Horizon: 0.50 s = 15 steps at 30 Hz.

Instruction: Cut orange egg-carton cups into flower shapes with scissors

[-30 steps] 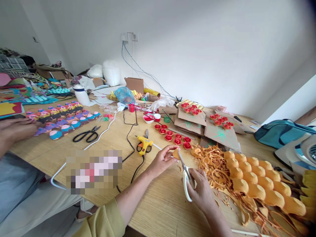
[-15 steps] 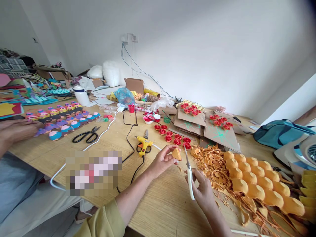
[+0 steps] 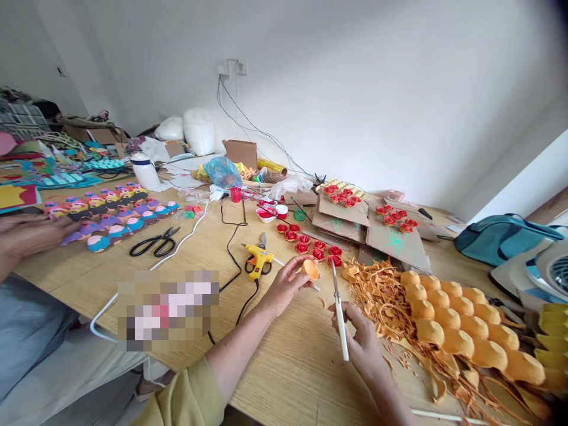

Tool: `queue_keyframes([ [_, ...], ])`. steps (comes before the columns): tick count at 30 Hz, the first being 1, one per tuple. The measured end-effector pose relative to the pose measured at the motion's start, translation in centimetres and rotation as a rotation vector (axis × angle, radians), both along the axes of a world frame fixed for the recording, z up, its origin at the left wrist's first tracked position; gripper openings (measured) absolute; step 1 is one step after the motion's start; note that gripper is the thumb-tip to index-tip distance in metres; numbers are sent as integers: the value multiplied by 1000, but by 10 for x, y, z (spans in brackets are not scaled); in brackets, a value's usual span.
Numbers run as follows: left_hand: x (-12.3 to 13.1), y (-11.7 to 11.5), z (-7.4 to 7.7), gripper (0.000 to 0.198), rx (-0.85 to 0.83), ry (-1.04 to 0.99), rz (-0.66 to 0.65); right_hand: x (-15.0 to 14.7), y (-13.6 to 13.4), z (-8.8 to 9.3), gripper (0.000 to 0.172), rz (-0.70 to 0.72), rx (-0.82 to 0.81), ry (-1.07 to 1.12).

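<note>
Between the fingers of my left hand [image 3: 286,288] is an orange egg-carton cup [image 3: 310,270], its hollow side turned toward me. White-handled scissors [image 3: 340,319] are in my right hand [image 3: 361,337], blades pointing up and away from me. The blades stand a little to the right of the cup, not touching it. Beyond both hands, red paper roses [image 3: 318,253] sit in rows on the table. A heap of orange trimmings [image 3: 377,299] lies right of the scissors, beside an orange egg carton [image 3: 461,319] lying cups-up.
A yellow glue gun [image 3: 258,262] and black-handled scissors [image 3: 155,242] lie to the left, with cords across the table [image 3: 284,378]. Cardboard sheets [image 3: 341,222] carry more roses. At the left edge, another person's hand [image 3: 39,234] is near painted carton pieces [image 3: 118,231].
The cup in my left hand has turned, from its pointed outer side to its round hollow opening. My right hand and the scissors have hardly moved.
</note>
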<state>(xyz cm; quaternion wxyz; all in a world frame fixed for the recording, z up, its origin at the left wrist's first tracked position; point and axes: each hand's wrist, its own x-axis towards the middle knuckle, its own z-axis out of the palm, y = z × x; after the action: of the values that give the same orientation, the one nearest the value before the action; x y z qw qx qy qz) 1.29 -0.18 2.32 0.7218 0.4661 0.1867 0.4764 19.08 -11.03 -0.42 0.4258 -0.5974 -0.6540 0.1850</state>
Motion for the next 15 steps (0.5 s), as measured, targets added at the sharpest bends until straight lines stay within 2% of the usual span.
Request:
queue_keyframes([
  [4,-2,-2,3,46,0,-15,-9,4,1,-2,28,38,-31,159],
  [7,-3,-4,3,48,-14,-36,-69,5,0,-3,34,50,-55,257],
  [10,-2,-5,2,47,-51,-64,-130,3,-1,-1,36,65,-57,314],
  [15,-1,-7,3,50,-96,-111,-161,1,-2,2,40,73,-42,389],
])
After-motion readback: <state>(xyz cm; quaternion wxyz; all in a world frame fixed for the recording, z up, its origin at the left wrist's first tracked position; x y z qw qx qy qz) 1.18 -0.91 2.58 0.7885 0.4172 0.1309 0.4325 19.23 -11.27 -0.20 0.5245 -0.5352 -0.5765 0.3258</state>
